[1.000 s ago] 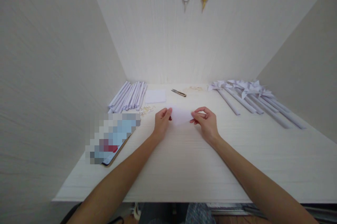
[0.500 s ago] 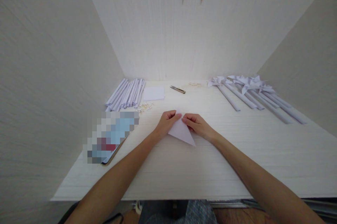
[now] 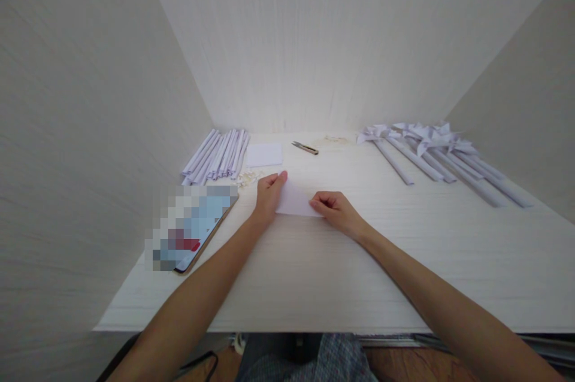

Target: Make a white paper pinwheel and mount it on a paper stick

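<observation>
The paper (image 3: 294, 201) sits between both hands over the middle of the bench (image 3: 287, 286), at 3 o'clock from the left hand (image 3: 268, 197) and 9 o'clock from the right hand (image 3: 333, 209). Each grip is pinched on it, so neither is nearer. Its long sloping edge runs roughly from 11 to 4 o'clock. The left fingers are hidden behind it; the right fingertips are hard to make out, as is whether the paper touches the bench.

No text, brand or number can be read; the phone screen (image 3: 202, 220) is pixelated
</observation>
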Demonstrator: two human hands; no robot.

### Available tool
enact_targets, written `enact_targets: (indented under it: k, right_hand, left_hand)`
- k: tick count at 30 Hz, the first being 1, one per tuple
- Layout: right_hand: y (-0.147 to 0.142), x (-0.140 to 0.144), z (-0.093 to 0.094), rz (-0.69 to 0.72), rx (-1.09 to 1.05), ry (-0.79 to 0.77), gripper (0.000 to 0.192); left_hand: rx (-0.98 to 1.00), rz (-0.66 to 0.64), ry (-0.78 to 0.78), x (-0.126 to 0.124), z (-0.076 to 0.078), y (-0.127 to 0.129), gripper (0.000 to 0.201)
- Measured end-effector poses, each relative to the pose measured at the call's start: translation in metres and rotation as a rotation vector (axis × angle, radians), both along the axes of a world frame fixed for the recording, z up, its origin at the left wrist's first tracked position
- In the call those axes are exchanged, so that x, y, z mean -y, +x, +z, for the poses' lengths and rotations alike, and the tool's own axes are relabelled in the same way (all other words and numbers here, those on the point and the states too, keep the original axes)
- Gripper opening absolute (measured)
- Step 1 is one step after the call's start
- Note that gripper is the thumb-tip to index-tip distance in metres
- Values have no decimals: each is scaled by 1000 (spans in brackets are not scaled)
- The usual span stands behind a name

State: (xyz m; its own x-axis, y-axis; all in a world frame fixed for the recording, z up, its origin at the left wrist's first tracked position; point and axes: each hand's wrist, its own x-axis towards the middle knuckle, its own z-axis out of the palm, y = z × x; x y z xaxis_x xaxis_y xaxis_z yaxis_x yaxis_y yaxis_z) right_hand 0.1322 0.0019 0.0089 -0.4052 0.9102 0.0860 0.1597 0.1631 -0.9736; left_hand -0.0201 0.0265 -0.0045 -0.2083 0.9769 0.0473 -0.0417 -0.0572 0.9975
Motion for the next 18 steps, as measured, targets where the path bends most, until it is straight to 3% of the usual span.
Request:
enact_targets:
  k: [4,7,9,12,14,18]
  right_hand:
    - [5,4,-1,-6,15,-9,28]
    - [12,4,-6,-43,-20,-17,27]
    - [13,1,-9,-139,-121,-13,28]
    - [11,-5,-10,-252,-244,-20,30]
    - [8,-8,-9,-209,-230,-64,31]
    - [3,-6,-6,-87,-132,-91,34]
  left_hand:
    - [37,97,23,-11,0,-16,39]
    - [155,454,34,-20,3,-33,39]
    - [204,527,31,-21,5,-38,40]
    - [234,304,-12,-15,6,-27,41]
    - [192,154,-18,-8,6,-12,41]
    - [11,-27,30,3,5,6,41]
